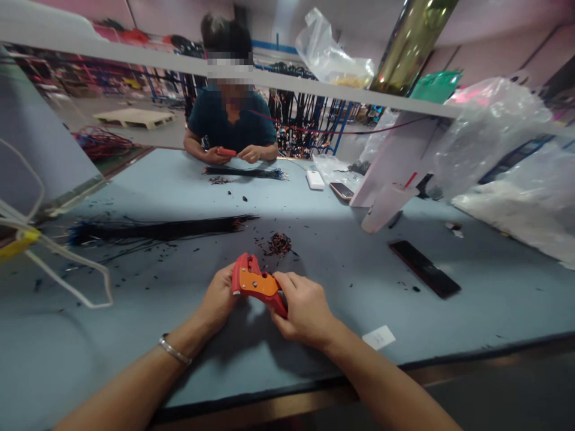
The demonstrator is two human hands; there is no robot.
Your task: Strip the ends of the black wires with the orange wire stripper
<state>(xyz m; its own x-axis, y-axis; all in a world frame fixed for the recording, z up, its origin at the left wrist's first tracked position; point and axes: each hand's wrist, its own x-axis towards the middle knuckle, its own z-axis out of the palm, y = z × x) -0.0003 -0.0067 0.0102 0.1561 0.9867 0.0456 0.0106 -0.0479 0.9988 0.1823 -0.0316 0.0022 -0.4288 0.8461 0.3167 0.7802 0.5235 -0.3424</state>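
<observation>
A red wire stripper [258, 284] with an orange side plate is held above the table, its jaws toward the upper left. My right hand [305, 308] is wrapped round its handles. Against the tool's head, my left hand [220, 296] has its fingers bent and closed. The head hides those fingertips, so I cannot see what they pinch. Just beyond the tool lies a small pile of dark stripped insulation bits [279, 243]. A bundle of thin black wires [166, 230] stretches across the table to the left, with blue ends on its far left.
Across the table a person [231, 120] holds a red tool beside another bundle of black wires [245, 173]. A phone [424, 268], a white label [378, 338] and a cup with a red straw [389, 206] are at right. A white wire frame [67, 269] stands at left.
</observation>
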